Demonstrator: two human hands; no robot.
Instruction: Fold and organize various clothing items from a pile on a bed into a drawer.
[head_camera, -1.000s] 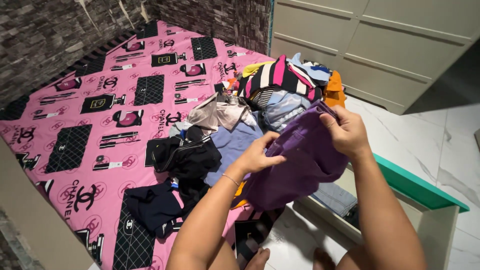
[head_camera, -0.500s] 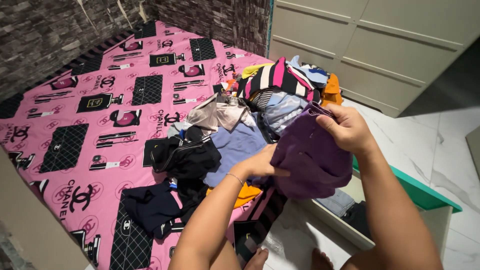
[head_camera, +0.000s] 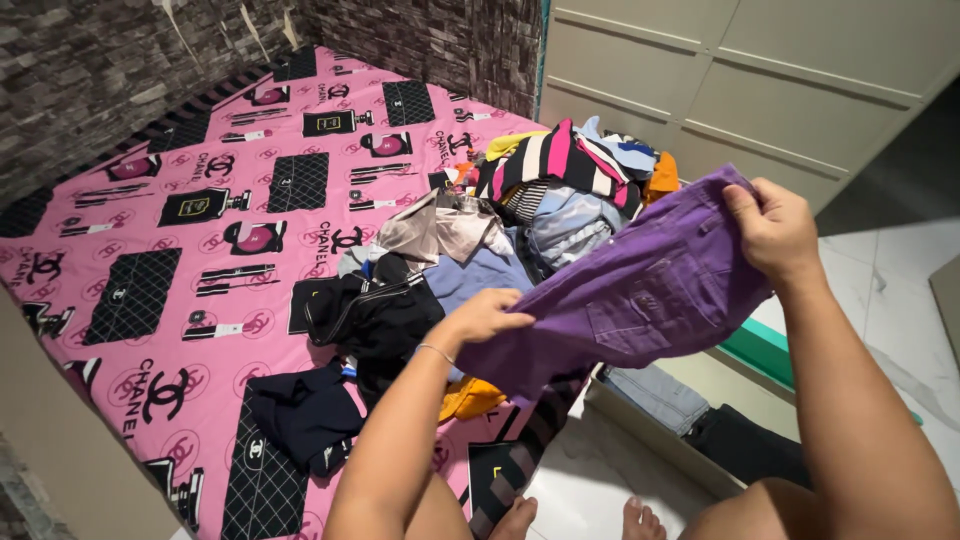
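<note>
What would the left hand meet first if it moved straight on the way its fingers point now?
The left hand grips the purple shorts, fingers pointing toward the right hand. Going straight on, it would first slide along the shorts themselves. Beyond them probably nothing before the right hand, though depth is unclear.

Pink patterned bedsheet (head_camera: 200, 250), clothes pile (head_camera: 520, 200), cream cabinet (head_camera: 750, 70), marble floor (head_camera: 890, 280).

Bright, even indoor light; soft shadows; sharp throughout, slight wide-angle stretch.

Dark stone wall (head_camera: 90, 70) behind the pink bed (head_camera: 180, 250); cream cabinet (head_camera: 760, 70) stands right, on white marble floor (head_camera: 900, 270).
</note>
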